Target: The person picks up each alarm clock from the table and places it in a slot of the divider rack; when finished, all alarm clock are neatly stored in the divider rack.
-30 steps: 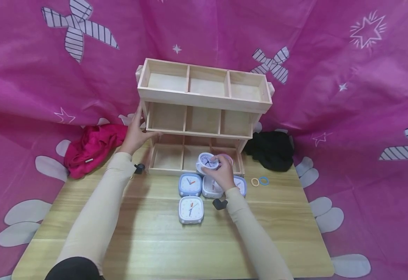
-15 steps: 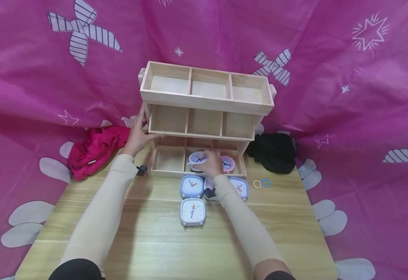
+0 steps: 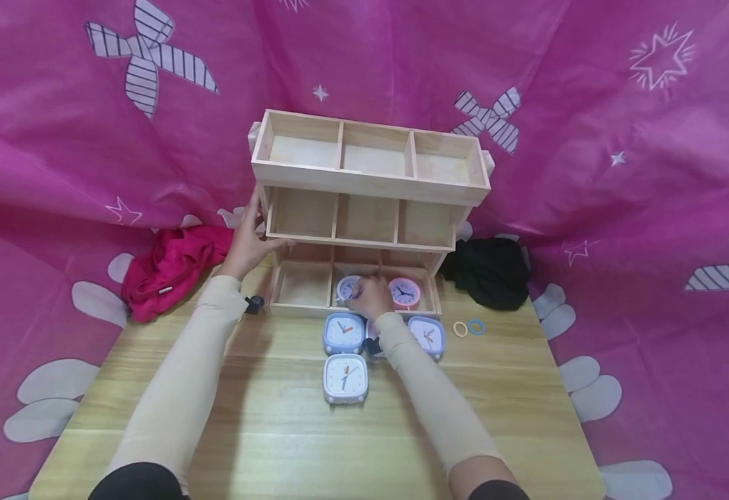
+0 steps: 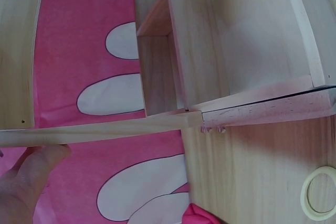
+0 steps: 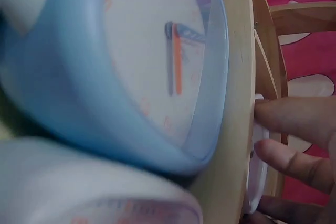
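A three-tier wooden shelf [image 3: 364, 182] stands at the back of the table. My left hand [image 3: 247, 243] holds its left side, fingers up the side panel and thumb [image 4: 32, 170] at the front edge. My right hand [image 3: 371, 297] reaches into the bottom tier's middle compartment and grips a white round clock [image 3: 347, 286]; in the right wrist view its fingers [image 5: 296, 119] lie on the clock's white edge [image 5: 255, 182] behind the wooden rim [image 5: 236, 103]. A pink round clock [image 3: 405, 292] sits in the bottom right compartment.
Square clocks lie in front of the shelf: two blue [image 3: 343, 333] [image 3: 428, 335], one white [image 3: 345, 378]; another is hidden under my right wrist. Two hair rings [image 3: 467, 328] lie to the right. Red cloth [image 3: 167, 269] and black cloth [image 3: 489, 272] flank the shelf.
My right hand has carried the white round clock forward from above the square clocks down into the bottom middle compartment. The left hand has stayed on the shelf's side.
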A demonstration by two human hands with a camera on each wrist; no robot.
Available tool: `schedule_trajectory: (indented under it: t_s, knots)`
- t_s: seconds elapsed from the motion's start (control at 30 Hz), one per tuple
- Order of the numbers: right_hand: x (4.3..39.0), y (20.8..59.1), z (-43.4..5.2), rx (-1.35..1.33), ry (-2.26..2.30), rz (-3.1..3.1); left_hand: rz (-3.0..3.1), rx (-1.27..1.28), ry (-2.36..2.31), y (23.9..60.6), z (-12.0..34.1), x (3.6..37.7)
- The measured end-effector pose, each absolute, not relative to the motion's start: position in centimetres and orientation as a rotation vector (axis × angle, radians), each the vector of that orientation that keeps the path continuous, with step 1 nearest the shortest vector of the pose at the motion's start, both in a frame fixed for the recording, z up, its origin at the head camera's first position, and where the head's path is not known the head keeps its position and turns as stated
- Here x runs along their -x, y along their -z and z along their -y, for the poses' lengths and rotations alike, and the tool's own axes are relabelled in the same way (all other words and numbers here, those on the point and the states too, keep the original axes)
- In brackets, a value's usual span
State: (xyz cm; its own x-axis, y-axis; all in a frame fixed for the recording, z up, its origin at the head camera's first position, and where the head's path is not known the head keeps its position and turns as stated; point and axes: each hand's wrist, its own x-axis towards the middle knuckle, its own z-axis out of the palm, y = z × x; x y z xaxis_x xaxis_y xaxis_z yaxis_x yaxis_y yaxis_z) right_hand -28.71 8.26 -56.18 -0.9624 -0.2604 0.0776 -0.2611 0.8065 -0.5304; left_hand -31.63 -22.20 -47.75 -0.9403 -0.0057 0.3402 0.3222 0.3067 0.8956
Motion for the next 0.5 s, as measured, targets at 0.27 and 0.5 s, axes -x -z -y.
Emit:
schedule_trajectory:
  t_s: [0.27,0.5]
  knots:
    - [27.4,55.9,-9.5,-0.459,-1.021,2.940,2.315,0.273,1.685,47.6,22.3,31.7]
    - [24.7,54.7,-11.0,-0.465,-1.023,2.846,2.312,0.282,1.706,47.6,22.3,31.6]
